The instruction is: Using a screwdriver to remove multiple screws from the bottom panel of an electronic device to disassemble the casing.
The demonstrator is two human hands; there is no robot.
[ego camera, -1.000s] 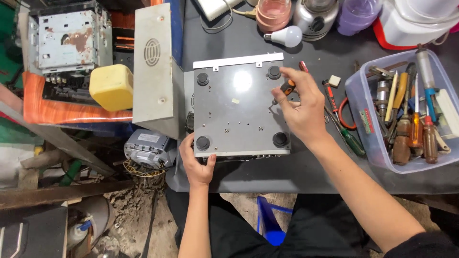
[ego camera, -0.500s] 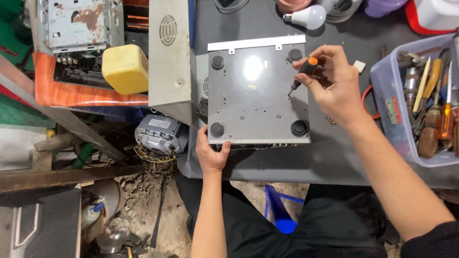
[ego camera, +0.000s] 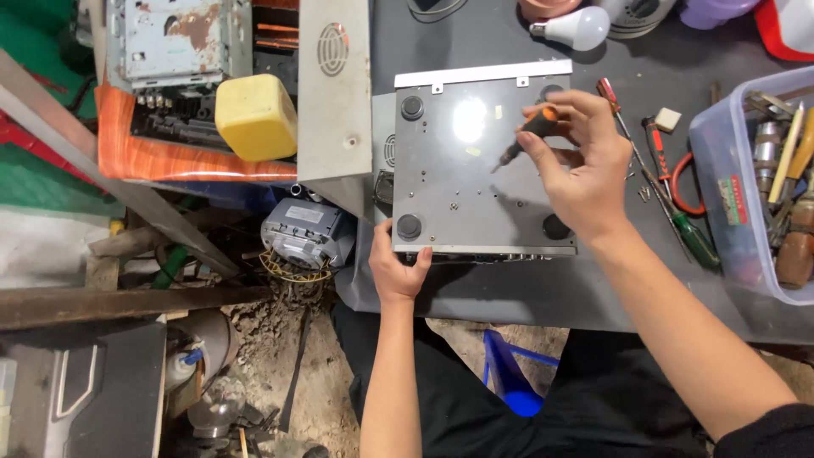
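Note:
A grey metal device case [ego camera: 475, 187] lies bottom-up on the dark table, with round black feet at its corners. My left hand [ego camera: 397, 270] grips the case's near left corner. My right hand [ego camera: 577, 165] hovers over the case's right half and holds a small screwdriver [ego camera: 524, 136] with an orange and black handle. Its tip points down and left at the middle of the panel.
A clear plastic box [ego camera: 750, 195] of tools stands at the right. Screwdrivers [ego camera: 670, 203] and red-handled pliers lie beside the case. A white bulb [ego camera: 570, 28] is at the back. To the left are a metal panel [ego camera: 333, 93], a yellow block [ego camera: 254, 116] and a motor [ego camera: 297, 233].
My right hand has shifted the screwdriver from the case's far right corner toward the middle of the panel. The left hand keeps its grip on the near left corner.

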